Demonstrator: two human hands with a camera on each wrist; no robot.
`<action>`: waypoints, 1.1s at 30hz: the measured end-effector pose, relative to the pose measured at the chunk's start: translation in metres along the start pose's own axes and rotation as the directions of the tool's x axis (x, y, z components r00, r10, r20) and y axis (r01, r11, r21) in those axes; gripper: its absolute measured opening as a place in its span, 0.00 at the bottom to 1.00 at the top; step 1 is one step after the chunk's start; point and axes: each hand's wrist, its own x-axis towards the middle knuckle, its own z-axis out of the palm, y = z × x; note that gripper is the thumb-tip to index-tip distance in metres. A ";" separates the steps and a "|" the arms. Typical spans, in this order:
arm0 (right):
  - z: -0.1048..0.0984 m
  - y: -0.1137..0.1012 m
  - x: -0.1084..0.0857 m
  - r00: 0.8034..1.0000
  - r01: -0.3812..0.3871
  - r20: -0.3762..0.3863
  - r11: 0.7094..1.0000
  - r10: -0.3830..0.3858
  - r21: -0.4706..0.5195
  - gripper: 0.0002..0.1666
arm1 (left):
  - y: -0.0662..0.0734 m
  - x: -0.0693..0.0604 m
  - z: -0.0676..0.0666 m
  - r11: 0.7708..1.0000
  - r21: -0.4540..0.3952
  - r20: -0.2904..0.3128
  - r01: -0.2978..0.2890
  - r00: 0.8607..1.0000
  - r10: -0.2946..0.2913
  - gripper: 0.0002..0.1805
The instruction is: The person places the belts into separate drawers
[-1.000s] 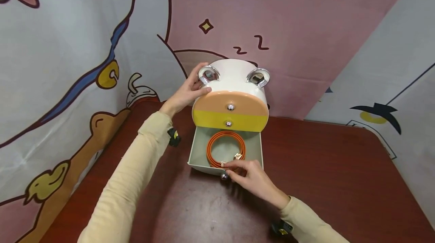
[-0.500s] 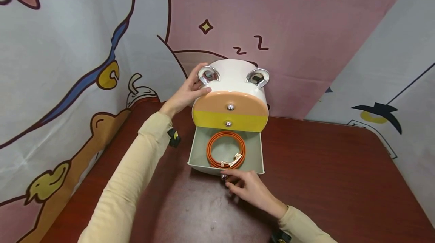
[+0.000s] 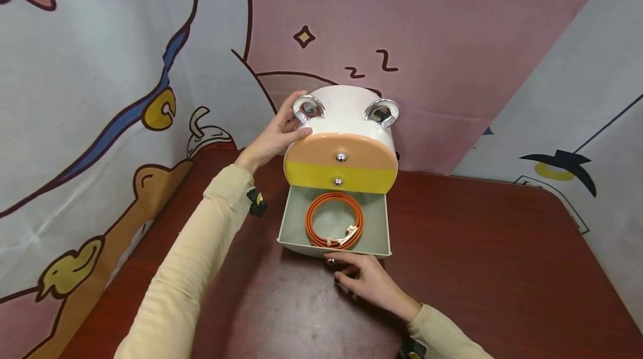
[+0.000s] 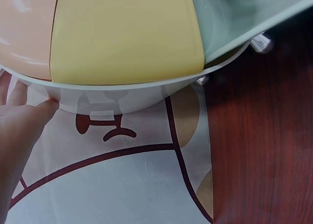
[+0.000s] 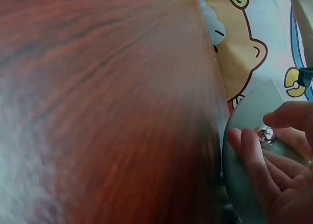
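A small white cabinet (image 3: 346,110) with metal ring-shaped ears has an orange-tan drawer front (image 3: 313,150) and a yellow one (image 3: 311,176), both closed. Below them, a pale green drawer (image 3: 375,225) is pulled out. A coiled orange belt (image 3: 308,222) with a metal buckle lies in it. My left hand (image 3: 275,137) rests against the cabinet's left side, thumb near the front rim, fingers spread. At the green drawer's front, my right hand (image 3: 373,282) has its fingers loosely bent about the round metal knob (image 5: 265,134); a firm pinch does not show.
The cabinet stands on a dark red wooden table (image 3: 477,258), near its back edge. Behind and to the left hangs a cartoon-printed cloth (image 3: 427,24). A small foot (image 4: 202,80) shows under the cabinet in the left wrist view.
My right hand has drawn back from the belt's buckle and the drawer's rim, down to the front knob. The left hand and cabinet stay in place.
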 end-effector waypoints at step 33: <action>-0.003 0.010 0.028 0.965 0.008 -0.263 0.999 -0.017 -0.034 0.13 | 0.001 -0.001 0.001 1.000 0.002 -0.017 0.021 1.000 -0.021 0.42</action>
